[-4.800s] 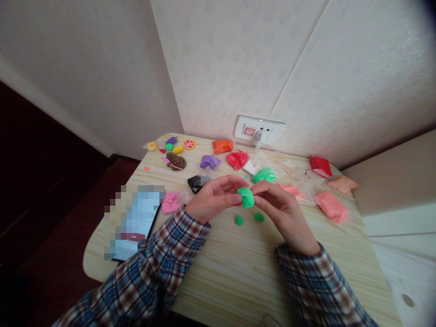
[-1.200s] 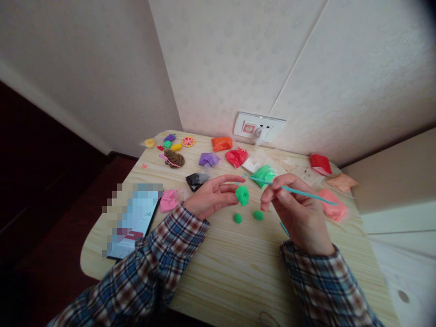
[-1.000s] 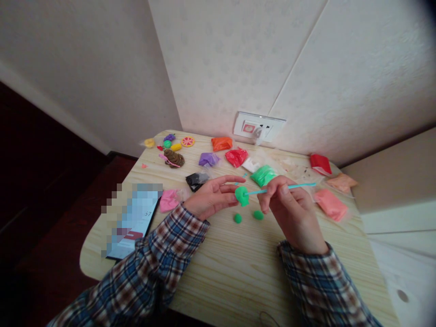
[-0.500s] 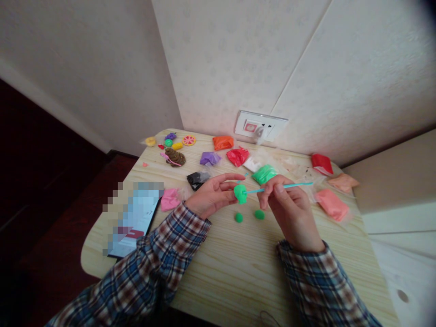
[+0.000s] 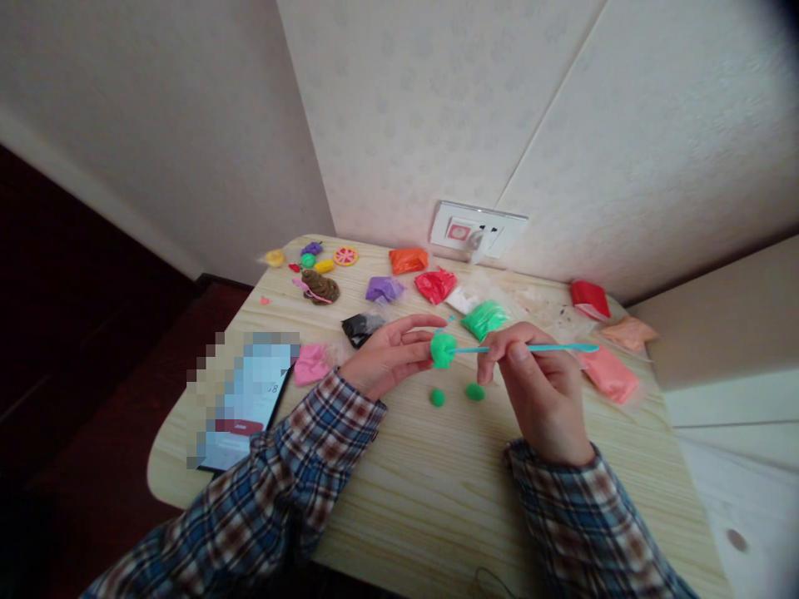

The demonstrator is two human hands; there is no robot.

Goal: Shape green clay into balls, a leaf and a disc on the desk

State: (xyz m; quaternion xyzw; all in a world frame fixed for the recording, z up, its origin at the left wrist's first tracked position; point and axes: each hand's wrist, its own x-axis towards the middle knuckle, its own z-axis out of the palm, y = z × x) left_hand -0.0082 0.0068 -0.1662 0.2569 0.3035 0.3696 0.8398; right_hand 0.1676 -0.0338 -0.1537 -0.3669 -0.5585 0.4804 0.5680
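Pale wood-grain table (image 5: 424, 516), dark floor (image 5: 181, 366) off to the left. Near to far: lit touchscreen device (image 5: 259, 408) on the left, partly pixelated; small green ball (image 5: 438, 398) and green oval lump (image 5: 475, 391) mid-table, near each other, not touching. Then pink packet (image 5: 310, 364), black packet (image 5: 360, 329), green packet (image 5: 485, 319), with purple, red and orange packets (image 5: 409, 260) behind. Small colored models (image 5: 324, 266) cluster at the far left corner. Patterned wall (image 5: 399, 125) at the back, socket plate (image 5: 478, 229) just above table edge.

Left hand (image 5: 390, 358): fingertips clamped on the green clay piece (image 5: 444, 350), which is held above the table, past the fingertips. Right hand (image 5: 540, 399): thumb and fingers closed on the blue tool (image 5: 565, 349), roughly level, tip touching the clay's right side.

Vs 4.8 s ago: both hands were on the clay then; now right has the tool instead. At 1.2 s ago tool tip was clear of the clay; now in contact. Ball and oval lump unmoved.
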